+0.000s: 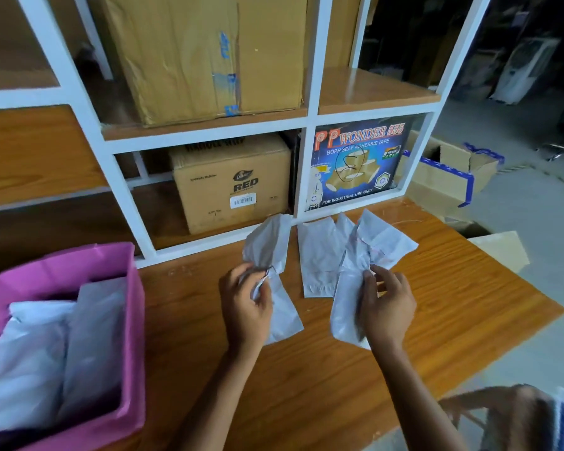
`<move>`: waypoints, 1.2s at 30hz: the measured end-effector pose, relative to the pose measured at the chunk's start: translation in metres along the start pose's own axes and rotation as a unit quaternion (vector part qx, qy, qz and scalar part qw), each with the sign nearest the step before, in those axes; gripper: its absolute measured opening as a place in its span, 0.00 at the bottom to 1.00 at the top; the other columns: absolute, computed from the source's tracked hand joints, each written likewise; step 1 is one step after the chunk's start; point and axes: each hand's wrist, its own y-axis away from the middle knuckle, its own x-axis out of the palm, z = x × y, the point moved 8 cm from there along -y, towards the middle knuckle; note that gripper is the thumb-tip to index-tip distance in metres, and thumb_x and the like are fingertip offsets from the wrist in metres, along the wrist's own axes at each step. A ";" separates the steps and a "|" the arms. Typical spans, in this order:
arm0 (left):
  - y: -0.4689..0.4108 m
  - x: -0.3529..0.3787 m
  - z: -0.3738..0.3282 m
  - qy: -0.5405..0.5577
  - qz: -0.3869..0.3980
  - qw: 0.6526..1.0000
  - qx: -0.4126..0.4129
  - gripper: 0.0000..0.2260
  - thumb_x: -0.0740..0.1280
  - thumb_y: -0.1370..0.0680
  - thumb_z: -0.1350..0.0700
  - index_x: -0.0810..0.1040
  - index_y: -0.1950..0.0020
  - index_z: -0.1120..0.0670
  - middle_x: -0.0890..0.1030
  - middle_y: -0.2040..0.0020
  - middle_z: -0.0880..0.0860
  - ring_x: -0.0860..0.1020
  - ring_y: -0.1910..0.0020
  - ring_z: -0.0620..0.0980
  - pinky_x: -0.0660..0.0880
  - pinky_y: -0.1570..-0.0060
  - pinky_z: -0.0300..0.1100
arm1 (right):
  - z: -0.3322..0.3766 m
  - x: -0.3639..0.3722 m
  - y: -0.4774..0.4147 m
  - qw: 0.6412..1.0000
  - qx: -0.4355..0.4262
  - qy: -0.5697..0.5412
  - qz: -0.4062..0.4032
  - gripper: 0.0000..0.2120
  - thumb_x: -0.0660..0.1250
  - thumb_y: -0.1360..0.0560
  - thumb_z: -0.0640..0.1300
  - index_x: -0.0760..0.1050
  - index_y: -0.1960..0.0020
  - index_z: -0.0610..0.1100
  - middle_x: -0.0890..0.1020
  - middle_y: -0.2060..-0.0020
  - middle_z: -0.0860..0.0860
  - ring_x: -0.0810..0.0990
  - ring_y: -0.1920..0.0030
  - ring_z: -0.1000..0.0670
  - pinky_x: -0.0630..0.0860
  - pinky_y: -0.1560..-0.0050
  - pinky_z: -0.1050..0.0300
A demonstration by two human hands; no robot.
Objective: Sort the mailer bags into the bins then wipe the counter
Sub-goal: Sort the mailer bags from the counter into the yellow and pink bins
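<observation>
Wood-grain surface (pixel 306 369) runs up to a white shelving unit (pixel 310 125) stacked with cardboard cartons, among them a blue tape carton (pixel 355 164) in the lower right bay. On the near left sits a pink bin (pixel 134 320), already holding several pale mailer bags (pixel 46 353).

Both hands are closed on bags. The left hand (pixel 246 307) pinches the crumpled waist of one grey mailer bag (pixel 269 245), whose upper half flares up toward the shelf and whose lower end trails down past the wrist. The right hand (pixel 388 310) grips a second mailer bag (pixel 347 307) at its creased middle, its long axis running away from the person and tilted slightly right. Between the two, a flat mailer bag (pixel 318 255) lies untouched, lengthwise toward the shelf, partly tucked under the right-hand one.

The bin lies to the left of both hands, and the left hand is plainly the nearer; its bag probably needs only a short sweep leftward over the bin's rim. The right hand's bag would have to cross in front of the body. Wiping looks some way off, with bags left on the surface.
</observation>
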 end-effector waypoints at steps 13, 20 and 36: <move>0.104 -0.178 -0.034 -0.087 -0.065 0.992 0.066 0.05 0.69 0.27 0.64 0.83 0.53 0.60 0.81 0.49 0.55 0.78 0.48 0.55 0.70 0.44 0.43 | 0.083 -0.057 0.175 0.988 -0.041 -0.110 0.098 0.07 0.66 0.25 0.43 0.83 0.51 0.43 0.79 0.60 0.51 0.76 0.64 0.55 0.69 0.62 0.66; 0.099 -0.274 -0.009 -0.141 -0.119 0.982 0.043 0.05 0.70 0.28 0.63 0.83 0.53 0.60 0.81 0.49 0.55 0.77 0.47 0.55 0.69 0.43 0.40 | 0.154 -0.027 0.207 0.973 -0.099 -0.143 0.155 0.06 0.66 0.24 0.42 0.81 0.52 0.44 0.80 0.60 0.51 0.74 0.65 0.56 0.66 0.62 0.67; -0.034 -0.313 0.145 -0.348 0.058 0.935 -0.004 0.17 0.62 0.27 0.55 0.79 0.39 0.49 0.80 0.50 0.51 0.74 0.50 0.59 0.72 0.48 0.50 | 0.320 0.153 0.243 0.932 -0.200 0.009 0.302 0.08 0.62 0.24 0.44 0.79 0.49 0.47 0.79 0.52 0.46 0.80 0.55 0.41 0.76 0.60 0.51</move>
